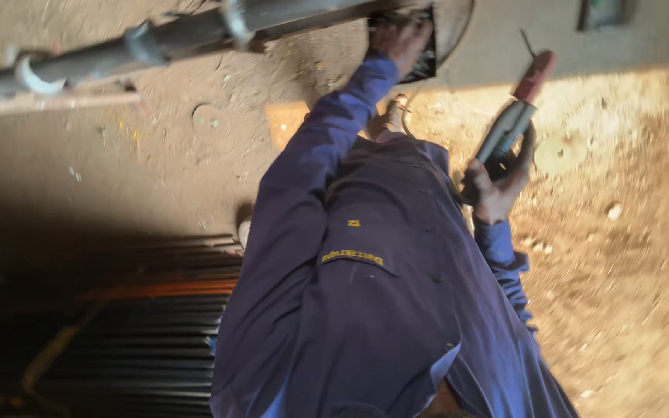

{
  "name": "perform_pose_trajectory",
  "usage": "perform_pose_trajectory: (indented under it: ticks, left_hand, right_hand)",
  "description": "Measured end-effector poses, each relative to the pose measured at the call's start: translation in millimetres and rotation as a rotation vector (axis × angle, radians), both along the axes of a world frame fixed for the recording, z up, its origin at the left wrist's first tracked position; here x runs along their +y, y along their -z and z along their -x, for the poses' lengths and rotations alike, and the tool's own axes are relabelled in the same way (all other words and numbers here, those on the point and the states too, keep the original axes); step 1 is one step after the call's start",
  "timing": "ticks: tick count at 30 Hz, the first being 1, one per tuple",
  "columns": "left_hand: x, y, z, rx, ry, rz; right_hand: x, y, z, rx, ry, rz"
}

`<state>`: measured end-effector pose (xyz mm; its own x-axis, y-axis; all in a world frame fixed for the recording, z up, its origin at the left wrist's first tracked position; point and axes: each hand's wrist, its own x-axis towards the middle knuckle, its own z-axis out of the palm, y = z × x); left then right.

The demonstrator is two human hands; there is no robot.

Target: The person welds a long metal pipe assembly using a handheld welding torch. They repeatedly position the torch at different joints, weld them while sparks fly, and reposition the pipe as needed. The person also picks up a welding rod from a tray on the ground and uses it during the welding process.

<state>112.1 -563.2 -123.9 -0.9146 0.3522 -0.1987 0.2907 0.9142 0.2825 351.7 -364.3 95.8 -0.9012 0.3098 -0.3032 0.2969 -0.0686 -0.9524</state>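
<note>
Far to the left of my fingers, a grey pipe (180,35) with clamps runs out of the frame, its ends cut off. Below it, ribbed metal sheets (156,340) sink into shadow, and I can hardly make them out. My left hand (400,39) is blurred; its fingers look clenched on a dark shield (425,63), mostly hidden behind them. My right hand (497,186) is wrapped around an electrode holder (514,116), whose red tip points away from my fingers. Just right of that grip, a pale disc (560,153) lies on the sandy ground (621,271).
</note>
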Motion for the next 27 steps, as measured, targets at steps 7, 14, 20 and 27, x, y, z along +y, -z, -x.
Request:
perform_pose_trajectory:
  ticks: [7,14,20,27]
  left_hand:
    - [-89.3,-33.0,-61.2,0.362,-0.068,-0.639]
    - [-283.5,-112.4,-94.7,0.506,-0.396,-0.737]
    - [-418.7,-147.9,-74.3,0.576,-0.562,-0.416]
    - [-472.4,-103.4,-17.7,0.652,-0.355,-0.356]
  right_hand:
    - [-33.0,-12.2,15.8,0.064,-0.111,-0.06]
    - [-90.2,-10.7,34.8,0.117,-0.273,-0.129]
    - [-179.5,-7.5,45.3,0.153,-0.324,-0.211]
    - [-285.9,-20.9,42.7,0.088,-0.314,-0.153]
